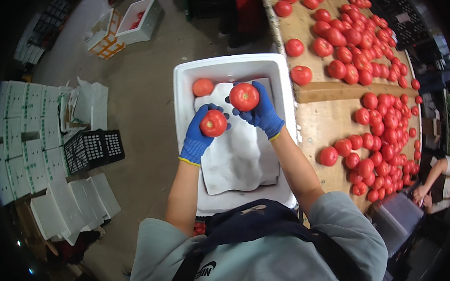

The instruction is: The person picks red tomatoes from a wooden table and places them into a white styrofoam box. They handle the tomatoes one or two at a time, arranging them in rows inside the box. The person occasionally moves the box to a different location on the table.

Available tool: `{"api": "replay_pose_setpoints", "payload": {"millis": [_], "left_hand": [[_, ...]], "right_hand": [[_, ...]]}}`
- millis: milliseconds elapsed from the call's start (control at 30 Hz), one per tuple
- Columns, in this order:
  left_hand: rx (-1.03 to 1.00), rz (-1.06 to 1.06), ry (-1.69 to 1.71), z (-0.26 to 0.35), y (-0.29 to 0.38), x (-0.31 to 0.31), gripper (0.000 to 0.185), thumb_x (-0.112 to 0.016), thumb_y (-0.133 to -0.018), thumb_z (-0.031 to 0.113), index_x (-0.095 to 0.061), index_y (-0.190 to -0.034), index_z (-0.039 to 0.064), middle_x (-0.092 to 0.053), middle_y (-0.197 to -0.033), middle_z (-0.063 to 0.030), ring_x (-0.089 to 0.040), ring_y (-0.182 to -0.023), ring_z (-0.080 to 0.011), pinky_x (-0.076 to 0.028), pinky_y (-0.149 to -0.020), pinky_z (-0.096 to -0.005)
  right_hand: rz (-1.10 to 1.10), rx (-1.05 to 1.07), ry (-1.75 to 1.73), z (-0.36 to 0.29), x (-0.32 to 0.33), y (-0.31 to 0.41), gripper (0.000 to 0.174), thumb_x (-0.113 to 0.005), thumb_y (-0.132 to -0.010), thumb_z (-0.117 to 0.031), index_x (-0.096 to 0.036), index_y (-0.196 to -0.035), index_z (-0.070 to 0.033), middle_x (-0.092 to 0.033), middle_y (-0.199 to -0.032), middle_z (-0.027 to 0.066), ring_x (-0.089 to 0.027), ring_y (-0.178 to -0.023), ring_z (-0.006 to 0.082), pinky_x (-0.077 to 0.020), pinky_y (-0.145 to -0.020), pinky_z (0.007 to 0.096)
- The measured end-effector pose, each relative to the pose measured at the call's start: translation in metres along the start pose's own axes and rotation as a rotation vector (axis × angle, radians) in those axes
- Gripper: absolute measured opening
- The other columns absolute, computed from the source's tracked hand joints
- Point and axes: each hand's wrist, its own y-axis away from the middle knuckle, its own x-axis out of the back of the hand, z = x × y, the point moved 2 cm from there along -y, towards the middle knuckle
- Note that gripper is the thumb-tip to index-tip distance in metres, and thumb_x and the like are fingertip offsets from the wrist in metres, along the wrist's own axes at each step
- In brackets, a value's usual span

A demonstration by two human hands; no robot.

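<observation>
My left hand [197, 136], in a blue work glove with a yellow cuff, grips a red tomato [213, 123]. Slightly farther forward, my right hand [263, 111] in a matching glove holds a larger tomato [244, 97], its stem scar facing up. Both are above a white foam box [181, 104] in front of me. A wavy white sheet [231, 155] covers much of what lies inside the box. One loose tomato [203, 87] sits in its far left corner. Whatever lies beneath the sheet is mostly hidden.
On the right, a wooden sorting table [315, 116] with a raised divider [356, 90] bears many tomatoes [388, 132]. To the left are stacked white cartons [34, 139], a black plastic crate [95, 149] and foam lids [74, 205]. Another person's hands [422, 199] show at far right.
</observation>
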Motion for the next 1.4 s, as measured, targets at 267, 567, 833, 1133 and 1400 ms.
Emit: {"api": "replay_pose_setpoints", "payload": {"millis": [267, 567, 833, 1133, 1400], "left_hand": [[0.013, -0.146, -0.237, -0.042, -0.017, -0.063, 0.041, -0.061, -0.088, 0.026, -0.046, -0.125, 0.015, -0.05, -0.12, -0.0112, -0.054, -0.11, -0.0295, -0.054, -0.084, -0.0453], [-0.271, -0.362, -0.583, -0.078, -0.141, -0.125, 0.039, -0.045, -0.096, 0.018, -0.038, -0.133, 0.006, -0.049, -0.126, -0.0128, -0.05, -0.115, -0.0279, -0.043, -0.101, -0.0399], [-0.497, 0.651, -1.816, 0.034, -0.131, 0.012, 0.045, -0.056, -0.086, 0.026, -0.048, -0.122, 0.001, -0.056, -0.118, -0.0189, -0.06, -0.099, -0.035, -0.049, -0.086, -0.0427], [-0.121, 0.917, -2.12, 0.021, -0.177, 0.088, 0.065, -0.061, -0.08, 0.048, -0.042, -0.12, 0.0, -0.047, -0.12, -0.0233, -0.061, -0.095, -0.0365, -0.053, -0.075, -0.0447], [-0.205, 1.429, -1.911, 0.001, -0.168, 0.047, 0.071, -0.068, -0.073, 0.042, -0.039, -0.123, 0.001, -0.041, -0.125, -0.019, -0.049, -0.104, -0.0337, -0.045, -0.08, -0.0465]], "right_hand": [[0.227, 0.158, -0.127, -0.032, 0.011, 0.082, 0.057, -0.043, -0.092, -0.053, -0.048, -0.126, -0.007, -0.059, -0.114, 0.0181, -0.065, -0.09, 0.0304, -0.0588, -0.067, 0.0322], [0.357, 0.738, -0.055, -0.157, 0.068, 0.121, 0.036, -0.055, -0.09, -0.009, -0.048, -0.124, -0.001, -0.054, -0.124, 0.0154, -0.052, -0.117, 0.0262, -0.0387, -0.105, 0.0358], [0.138, 0.488, 0.654, -0.067, 0.035, 0.03, 0.036, -0.056, -0.089, -0.014, -0.052, -0.123, -0.003, -0.06, -0.114, 0.0104, -0.058, -0.103, 0.0198, -0.0463, -0.089, 0.0328], [0.505, 0.465, 1.859, 0.046, 0.071, -0.137, 0.041, -0.06, -0.078, -0.026, -0.054, -0.116, -0.013, -0.056, -0.115, 0.0157, -0.053, -0.105, 0.036, -0.0412, -0.092, 0.0449], [0.551, 0.374, 2.015, 0.042, 0.069, -0.05, 0.05, -0.061, -0.08, -0.029, -0.048, -0.127, -0.016, -0.044, -0.134, 0.0142, -0.041, -0.123, 0.0368, -0.0317, -0.104, 0.0459]]}}
